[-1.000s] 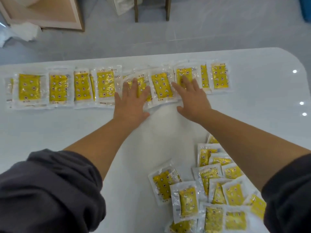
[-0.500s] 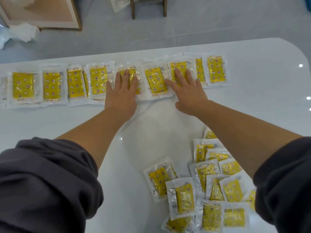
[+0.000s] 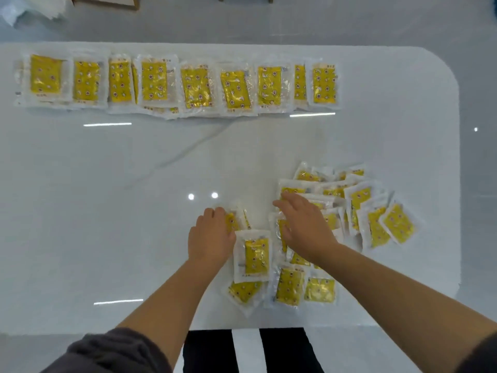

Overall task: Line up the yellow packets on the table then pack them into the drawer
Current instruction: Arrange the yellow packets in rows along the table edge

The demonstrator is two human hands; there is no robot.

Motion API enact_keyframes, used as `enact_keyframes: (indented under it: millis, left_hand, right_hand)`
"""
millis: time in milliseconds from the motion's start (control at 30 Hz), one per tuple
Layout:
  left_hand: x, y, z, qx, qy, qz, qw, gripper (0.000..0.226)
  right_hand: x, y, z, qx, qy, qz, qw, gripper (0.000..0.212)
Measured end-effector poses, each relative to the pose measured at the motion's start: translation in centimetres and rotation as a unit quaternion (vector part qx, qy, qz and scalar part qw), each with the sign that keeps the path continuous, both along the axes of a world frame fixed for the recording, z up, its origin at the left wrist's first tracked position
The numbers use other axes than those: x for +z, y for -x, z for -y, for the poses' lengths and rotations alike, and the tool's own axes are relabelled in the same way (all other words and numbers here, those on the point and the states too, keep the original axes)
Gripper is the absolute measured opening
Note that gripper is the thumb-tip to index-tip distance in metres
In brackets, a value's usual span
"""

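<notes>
We see packets (image 3: 196, 87) with bright yellow middles, dotted in regular rows with small round marks of red and white, and each yellow panel sits inside a clear, whitish plastic border that catches a gold shine here and there. The worktop (image 3: 107, 211) beneath them is glossy white, crossed aslant by one faint grey vein and flecked with bright white glints of light. Beyond it the floor (image 3: 269, 22) is a pale, even grey, and our sleeve (image 3: 107, 351) is a dark charcoal grey, plain and unpatterned.
</notes>
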State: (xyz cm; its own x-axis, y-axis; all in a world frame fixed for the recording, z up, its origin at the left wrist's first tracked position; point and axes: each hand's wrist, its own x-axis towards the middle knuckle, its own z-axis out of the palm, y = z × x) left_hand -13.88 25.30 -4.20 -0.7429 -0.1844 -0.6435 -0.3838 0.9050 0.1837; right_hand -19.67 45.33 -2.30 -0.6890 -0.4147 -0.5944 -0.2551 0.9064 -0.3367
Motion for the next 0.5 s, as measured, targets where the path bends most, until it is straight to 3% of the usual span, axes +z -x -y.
enact_keyframes:
  millis: [100,233,367,500]
  left_hand:
    - [-0.6,-2.8,-1.6,0.127,0.003,0.027,0.992,0.048]
    - [-1.9,-3.4,-2.8,0.301,-0.023,0.012,0.953,0.058]
    - [-2.6,-1.8,-3.3,0.387,-0.012,-0.023,0.922,0.070]
    - [-2.7,-0.1,-4.2,0.423,0.041,0.009,0.905,0.091]
  right_hand:
    - [0.0,-2.7,-0.1,0.008,0.012,0.017,1.000,0.058]
    - [-1.4,-5.4,0.2,0.021,0.015,0.051,0.998,0.058]
    - [-2.4,-6.3,0.7,0.012,0.016,0.052,0.998,0.054]
    - [-2.9,-6.2,1.0,0.014,0.016,0.047,0.999,0.053]
